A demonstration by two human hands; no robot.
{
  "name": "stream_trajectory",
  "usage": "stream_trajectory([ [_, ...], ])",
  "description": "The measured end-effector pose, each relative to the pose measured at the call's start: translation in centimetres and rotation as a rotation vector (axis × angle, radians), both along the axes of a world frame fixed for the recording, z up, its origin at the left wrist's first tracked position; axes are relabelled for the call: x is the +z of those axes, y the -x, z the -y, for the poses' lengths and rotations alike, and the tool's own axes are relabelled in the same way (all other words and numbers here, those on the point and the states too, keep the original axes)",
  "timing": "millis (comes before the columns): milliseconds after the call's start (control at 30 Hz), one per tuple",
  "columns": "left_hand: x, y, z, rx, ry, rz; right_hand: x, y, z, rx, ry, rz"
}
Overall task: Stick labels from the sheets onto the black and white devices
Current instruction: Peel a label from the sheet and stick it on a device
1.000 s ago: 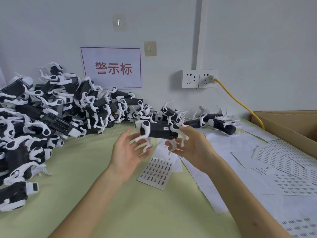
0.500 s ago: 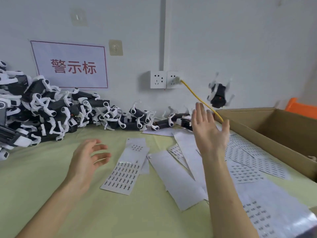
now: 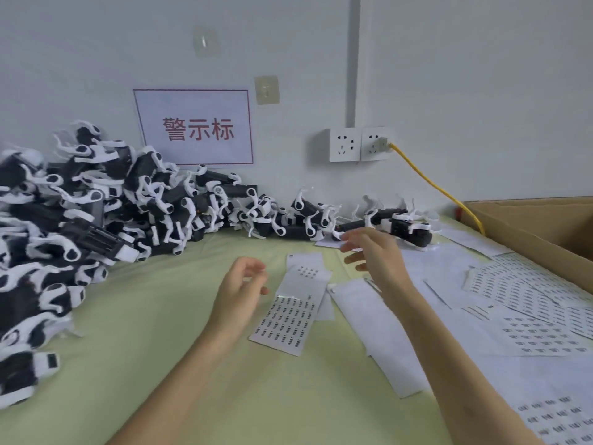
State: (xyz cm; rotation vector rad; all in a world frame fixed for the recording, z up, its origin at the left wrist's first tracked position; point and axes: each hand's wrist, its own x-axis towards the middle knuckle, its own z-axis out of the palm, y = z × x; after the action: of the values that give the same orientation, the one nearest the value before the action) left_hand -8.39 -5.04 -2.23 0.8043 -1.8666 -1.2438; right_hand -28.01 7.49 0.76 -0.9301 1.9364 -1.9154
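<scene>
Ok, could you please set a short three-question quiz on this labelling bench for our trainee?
1. True or false: the left hand holds a black and white device.
2. The yellow cable runs from the wall socket towards: A the cardboard box; B the red-lettered sign; C the device pile.
3. Fill in: the label sheet nearest the left hand lies on a ___ table cover.
Key: 1 false; 2 A; 3 green.

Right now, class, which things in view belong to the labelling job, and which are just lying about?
For the job: label sheets, pile of devices.
Lying about: cardboard box, yellow cable, wall sockets, sign.
</scene>
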Motion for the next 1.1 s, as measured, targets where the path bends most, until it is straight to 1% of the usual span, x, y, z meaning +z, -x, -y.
stream_trajectory([
  [67, 0.0, -0.1, 0.8, 0.0, -0.031, -0.001, -1.1, -1.0, 0.9, 0.024, -0.195, -0.286],
  [100, 0.2, -0.4, 1.5, 0.01, -0.058, -0.007, -1.7, -1.6, 1.4, 0.049, -0.278, -0.389],
  [133, 0.6, -0.7, 2.4, 0.026, -0.071, -0.013, -2.3, -2.0, 1.8, 0.083, -0.338, -0.458],
  [200, 1.5, -1.5, 4.7, 0.074, -0.043, -0.038, -3.2, -2.7, 2.5, 0.158, -0.384, -0.517],
  [267, 2.6, -2.3, 7.4, 0.163, 0.062, -0.015, -3.7, -3.3, 2.9, 0.198, -0.381, -0.552],
  [300, 3.2, -2.5, 9.0, 0.239, 0.171, 0.048, -3.9, -3.5, 3.0, 0.203, -0.371, -0.562],
  [333, 3.9, -2.6, 10.5, 0.33, 0.312, 0.157, -3.9, -3.5, 3.0, 0.206, -0.361, -0.565],
  [400, 5.7, -2.3, 13.5, 0.49, 0.615, 0.426, -3.7, -3.6, 3.1, 0.202, -0.343, -0.557],
  [433, 6.7, -2.1, 14.9, 0.526, 0.717, 0.551, -3.6, -3.5, 3.0, 0.2, -0.34, -0.557],
  [467, 7.6, -1.8, 16.3, 0.531, 0.762, 0.666, -3.5, -3.5, 2.9, 0.193, -0.341, -0.565],
  [500, 8.3, -1.4, 17.8, 0.519, 0.764, 0.771, -3.5, -3.5, 2.8, 0.182, -0.342, -0.576],
  [567, 9.3, -0.8, 20.6, 0.49, 0.694, 0.962, -3.8, -3.7, 2.8, 0.182, -0.347, -0.598],
  [600, 9.5, -0.6, 21.8, 0.469, 0.635, 1.026, -4.0, -3.7, 2.8, 0.192, -0.351, -0.601],
  [633, 9.6, -0.3, 22.6, 0.449, 0.595, 1.049, -3.9, -3.7, 2.9, 0.193, -0.345, -0.595],
  [667, 9.4, -0.2, 22.9, 0.435, 0.594, 1.041, -3.7, -3.6, 2.9, 0.19, -0.327, -0.586],
  [733, 8.5, -0.3, 22.5, 0.42, 0.671, 0.979, -3.3, -3.4, 3.0, 0.186, -0.282, -0.579],
  [833, 6.0, -1.9, 19.9, 0.454, 0.794, 0.805, -3.1, -3.8, 2.8, 0.2, -0.274, -0.582],
  [900, 4.5, -3.5, 17.8, 0.453, 0.834, 0.724, -3.1, -3.9, 2.7, 0.202, -0.28, -0.579],
  [1000, 2.6, -5.6, 14.7, 0.392, 0.925, 0.645, -3.1, -4.1, 2.7, 0.206, -0.291, -0.582],
  [1100, 2.1, -6.1, 12.0, 0.334, 0.963, 0.503, -3.2, -4.1, 2.7, 0.209, -0.295, -0.587],
])
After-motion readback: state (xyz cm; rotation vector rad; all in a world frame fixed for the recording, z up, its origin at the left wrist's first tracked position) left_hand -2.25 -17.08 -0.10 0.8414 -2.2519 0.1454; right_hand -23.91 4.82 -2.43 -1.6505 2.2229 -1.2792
